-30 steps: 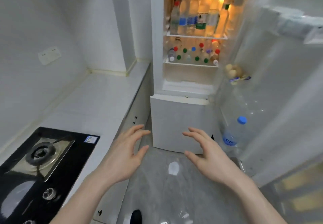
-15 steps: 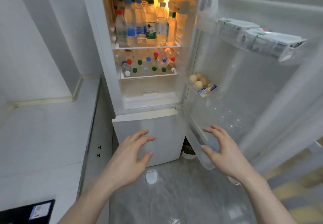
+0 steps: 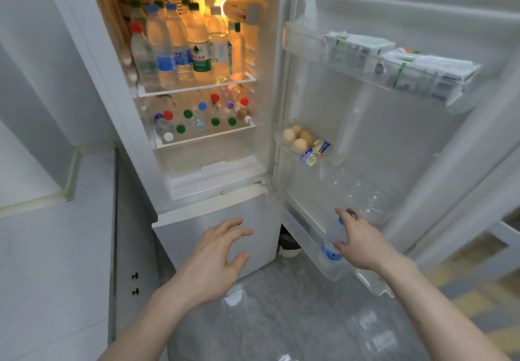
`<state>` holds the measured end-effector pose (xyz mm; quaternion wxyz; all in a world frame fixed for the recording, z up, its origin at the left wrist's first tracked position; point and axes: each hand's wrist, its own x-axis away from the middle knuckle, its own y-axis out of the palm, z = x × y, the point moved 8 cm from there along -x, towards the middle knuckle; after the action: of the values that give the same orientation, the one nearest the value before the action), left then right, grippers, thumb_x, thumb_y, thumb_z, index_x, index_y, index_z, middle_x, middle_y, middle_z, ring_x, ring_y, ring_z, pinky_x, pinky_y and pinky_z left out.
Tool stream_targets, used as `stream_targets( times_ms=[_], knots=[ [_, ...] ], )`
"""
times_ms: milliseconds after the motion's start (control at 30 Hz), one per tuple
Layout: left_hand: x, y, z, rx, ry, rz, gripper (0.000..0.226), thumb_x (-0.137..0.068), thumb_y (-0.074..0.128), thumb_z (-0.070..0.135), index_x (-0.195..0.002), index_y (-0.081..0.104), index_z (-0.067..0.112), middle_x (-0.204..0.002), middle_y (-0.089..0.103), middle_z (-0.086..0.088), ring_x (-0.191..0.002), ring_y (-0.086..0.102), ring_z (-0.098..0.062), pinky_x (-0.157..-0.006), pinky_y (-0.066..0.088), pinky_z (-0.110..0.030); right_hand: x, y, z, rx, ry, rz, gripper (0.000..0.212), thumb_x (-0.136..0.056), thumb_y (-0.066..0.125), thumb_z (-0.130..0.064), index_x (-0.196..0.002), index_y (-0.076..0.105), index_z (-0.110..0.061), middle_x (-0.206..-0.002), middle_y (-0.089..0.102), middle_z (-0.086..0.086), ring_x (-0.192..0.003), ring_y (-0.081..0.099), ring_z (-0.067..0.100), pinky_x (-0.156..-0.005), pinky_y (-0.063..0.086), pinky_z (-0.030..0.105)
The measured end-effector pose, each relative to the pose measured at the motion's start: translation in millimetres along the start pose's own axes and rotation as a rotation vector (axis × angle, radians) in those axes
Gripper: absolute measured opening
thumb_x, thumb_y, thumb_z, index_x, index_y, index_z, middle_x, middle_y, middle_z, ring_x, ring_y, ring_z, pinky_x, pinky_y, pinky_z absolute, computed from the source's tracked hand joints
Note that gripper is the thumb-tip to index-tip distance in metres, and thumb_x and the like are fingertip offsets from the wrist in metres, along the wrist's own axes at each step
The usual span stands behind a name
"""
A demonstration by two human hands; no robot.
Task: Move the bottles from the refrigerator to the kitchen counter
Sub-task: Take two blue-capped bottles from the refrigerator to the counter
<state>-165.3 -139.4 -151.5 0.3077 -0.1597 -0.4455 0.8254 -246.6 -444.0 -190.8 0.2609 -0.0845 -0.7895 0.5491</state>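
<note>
Bottles (image 3: pixel 180 48) crowd the two lit shelves of the open refrigerator (image 3: pixel 84 84), and one blue-capped bottle (image 3: pixel 333 236) stands in the lowest door bin. The right hand (image 3: pixel 358 241) curls its fingers round that bottle's neck. The left hand (image 3: pixel 213 259) hovers spread and empty before the freezer door, right of the white bench (image 3: pixel 47 248).

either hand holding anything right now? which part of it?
Right hand grips the blue-capped bottle in the bottom door bin, fingers round its neck and shoulder. Left hand is open, holding nothing.
</note>
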Motion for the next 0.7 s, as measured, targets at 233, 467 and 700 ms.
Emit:
stream_targets(
  times_ms=[233,467,700],
  knots=[
    [-44,-2,-3,0.001,-0.004,0.016,0.042,-0.101,0.056,0.039,-0.142,0.050,0.042,-0.159,0.031,0.021,-0.146,0.027,-0.004,-0.117,0.019,-0.020,-29,0,-25,0.042,-0.129,-0.038,0.057,-0.098,0.055,-0.014,-0.152,0.042,-0.025,-0.145,0.037,-0.001,-0.118,0.059,0.027,-0.096,0.051,0.041],
    [-86,-7,-15,-0.019,-0.045,0.072,0.040,-0.100,0.057,0.041,-0.140,0.051,0.043,-0.156,0.034,0.024,-0.144,0.033,-0.006,-0.118,0.024,-0.024,-65,0,-44,-0.060,-0.190,-0.058,0.048,-0.097,0.053,-0.007,-0.143,0.050,-0.019,-0.128,0.045,0.002,-0.113,0.055,0.023,-0.087,0.039,0.021],
    [-108,6,-22,0.006,-0.061,0.082,0.040,-0.099,0.059,0.041,-0.138,0.053,0.044,-0.155,0.037,0.023,-0.143,0.036,-0.006,-0.118,0.027,-0.027,-77,-1,-49,-0.106,-0.310,0.045,0.034,-0.090,0.048,0.002,-0.112,0.065,-0.016,-0.105,0.047,-0.002,-0.094,0.050,0.019,-0.075,0.033,0.021]
  ],
)
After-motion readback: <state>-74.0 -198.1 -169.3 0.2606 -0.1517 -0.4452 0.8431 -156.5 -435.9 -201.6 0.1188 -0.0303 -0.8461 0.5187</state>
